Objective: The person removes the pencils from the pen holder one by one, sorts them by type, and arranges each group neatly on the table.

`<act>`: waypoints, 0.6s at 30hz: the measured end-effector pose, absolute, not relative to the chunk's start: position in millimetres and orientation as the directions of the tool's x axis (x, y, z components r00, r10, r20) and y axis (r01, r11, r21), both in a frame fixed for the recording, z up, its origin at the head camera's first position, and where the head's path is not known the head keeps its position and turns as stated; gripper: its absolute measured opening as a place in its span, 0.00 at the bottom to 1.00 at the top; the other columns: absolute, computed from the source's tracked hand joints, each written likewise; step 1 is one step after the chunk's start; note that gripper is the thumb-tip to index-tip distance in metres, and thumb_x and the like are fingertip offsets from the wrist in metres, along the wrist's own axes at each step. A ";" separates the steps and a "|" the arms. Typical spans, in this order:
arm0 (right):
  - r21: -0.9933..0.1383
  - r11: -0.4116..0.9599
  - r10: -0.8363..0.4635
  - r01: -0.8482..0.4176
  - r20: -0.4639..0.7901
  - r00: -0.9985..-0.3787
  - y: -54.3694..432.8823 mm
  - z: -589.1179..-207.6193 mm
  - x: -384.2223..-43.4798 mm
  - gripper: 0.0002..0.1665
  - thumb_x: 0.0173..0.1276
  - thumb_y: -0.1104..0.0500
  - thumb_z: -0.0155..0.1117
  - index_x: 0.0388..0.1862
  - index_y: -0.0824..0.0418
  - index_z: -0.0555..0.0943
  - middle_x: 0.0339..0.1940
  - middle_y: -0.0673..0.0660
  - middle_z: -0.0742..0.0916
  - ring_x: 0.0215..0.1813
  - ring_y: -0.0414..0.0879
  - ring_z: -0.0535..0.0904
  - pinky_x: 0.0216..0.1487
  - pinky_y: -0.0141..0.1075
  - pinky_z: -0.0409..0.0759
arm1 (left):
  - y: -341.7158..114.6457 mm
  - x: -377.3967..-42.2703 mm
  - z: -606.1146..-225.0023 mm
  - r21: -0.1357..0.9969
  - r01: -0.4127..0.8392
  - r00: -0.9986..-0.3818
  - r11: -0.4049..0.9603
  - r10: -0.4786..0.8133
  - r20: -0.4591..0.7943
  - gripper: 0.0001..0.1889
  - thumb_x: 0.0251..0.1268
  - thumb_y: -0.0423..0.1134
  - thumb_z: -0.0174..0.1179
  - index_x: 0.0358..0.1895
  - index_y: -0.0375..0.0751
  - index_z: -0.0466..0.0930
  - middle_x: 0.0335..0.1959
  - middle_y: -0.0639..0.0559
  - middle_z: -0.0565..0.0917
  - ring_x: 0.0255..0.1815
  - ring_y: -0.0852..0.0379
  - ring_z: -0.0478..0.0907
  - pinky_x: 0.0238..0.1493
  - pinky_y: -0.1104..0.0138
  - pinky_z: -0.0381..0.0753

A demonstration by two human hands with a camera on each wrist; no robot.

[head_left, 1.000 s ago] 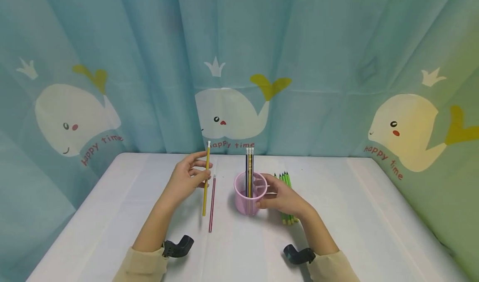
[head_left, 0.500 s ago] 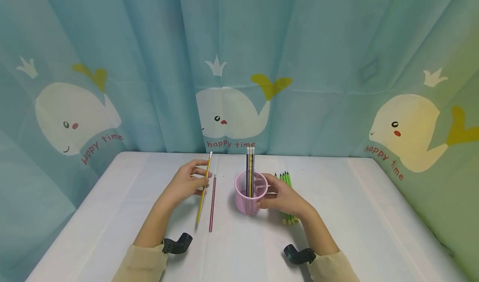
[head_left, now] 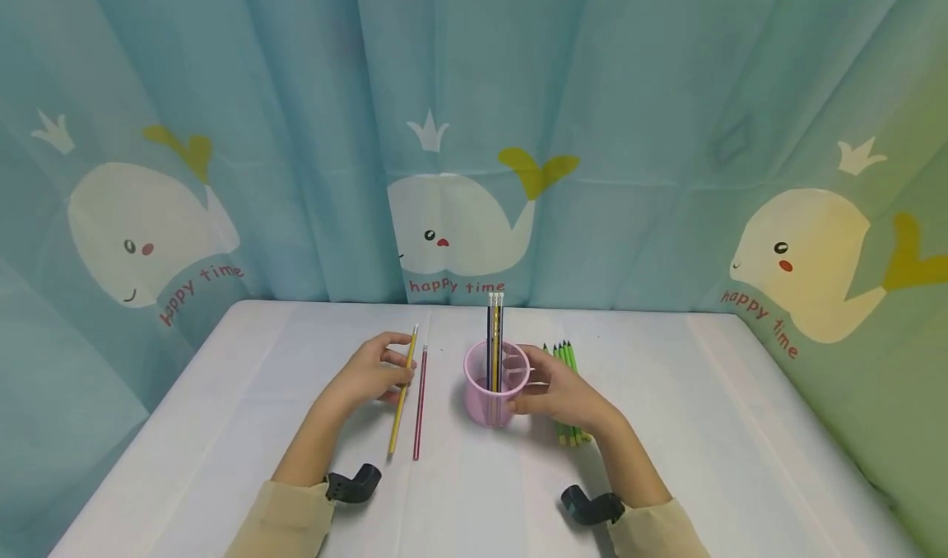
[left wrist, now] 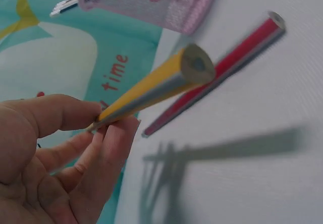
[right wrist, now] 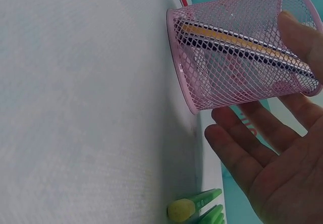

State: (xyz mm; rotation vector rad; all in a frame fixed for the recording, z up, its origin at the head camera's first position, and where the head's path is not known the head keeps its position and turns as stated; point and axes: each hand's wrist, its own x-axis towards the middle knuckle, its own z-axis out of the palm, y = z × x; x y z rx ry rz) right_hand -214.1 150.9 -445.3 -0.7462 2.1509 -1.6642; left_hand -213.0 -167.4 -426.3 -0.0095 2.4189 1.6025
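My left hand point(head_left: 370, 371) pinches a yellow pencil point(head_left: 404, 393) between thumb and fingers near its upper end. In the left wrist view the yellow pencil point(left wrist: 151, 85) shows its blunt end tilted above the table, its shadow beneath. A red pencil point(head_left: 420, 406) lies just to its right. My right hand point(head_left: 566, 393) holds a pink mesh pencil cup point(head_left: 477, 406) from the right side, thumb on the mesh in the right wrist view and fingers behind it. Several dark and yellow striped pencils point(head_left: 494, 319) stand upright inside the cup.
Several green pencils point(head_left: 572, 355) lie in a bunch on the white table point(head_left: 666, 426), partly hidden behind my right hand. A blue-green curtain point(head_left: 629, 89) printed with whales hangs behind the table's back edge. Both wrists wear black camera mounts point(head_left: 355, 484).
My left hand has come down toward the table with the yellow pencil, which now leans more, close beside the red one. My right hand and the pencil cup have stayed in place.
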 end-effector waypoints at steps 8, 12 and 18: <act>-0.958 0.199 -0.575 -0.206 0.056 -0.816 152.7 -444.0 -214.8 0.45 0.56 0.64 0.76 0.72 0.55 0.68 0.64 0.63 0.79 0.67 0.60 0.75 0.66 0.49 0.78 | -166.4 -216.0 -436.0 0.880 -0.167 -0.967 0.445 0.101 -0.235 0.29 0.64 0.30 0.63 0.69 0.40 0.68 0.47 0.41 0.81 0.34 0.53 0.82 0.28 0.64 0.87; -0.957 0.209 -0.569 -0.200 0.047 -0.821 152.8 -442.6 -214.4 0.45 0.56 0.64 0.76 0.73 0.55 0.68 0.63 0.62 0.80 0.66 0.59 0.76 0.66 0.49 0.78 | -166.3 -215.7 -439.6 0.867 -0.173 -0.963 0.468 0.106 -0.250 0.29 0.64 0.29 0.64 0.68 0.39 0.68 0.47 0.41 0.80 0.35 0.52 0.81 0.27 0.63 0.87; -0.959 0.201 -0.577 -0.201 0.050 -0.815 152.1 -442.6 -213.7 0.45 0.56 0.65 0.76 0.72 0.57 0.68 0.64 0.63 0.79 0.66 0.61 0.75 0.67 0.50 0.77 | -165.7 -213.9 -442.9 0.857 -0.184 -0.958 0.481 0.109 -0.266 0.30 0.63 0.28 0.64 0.69 0.38 0.67 0.46 0.41 0.80 0.35 0.52 0.81 0.27 0.62 0.88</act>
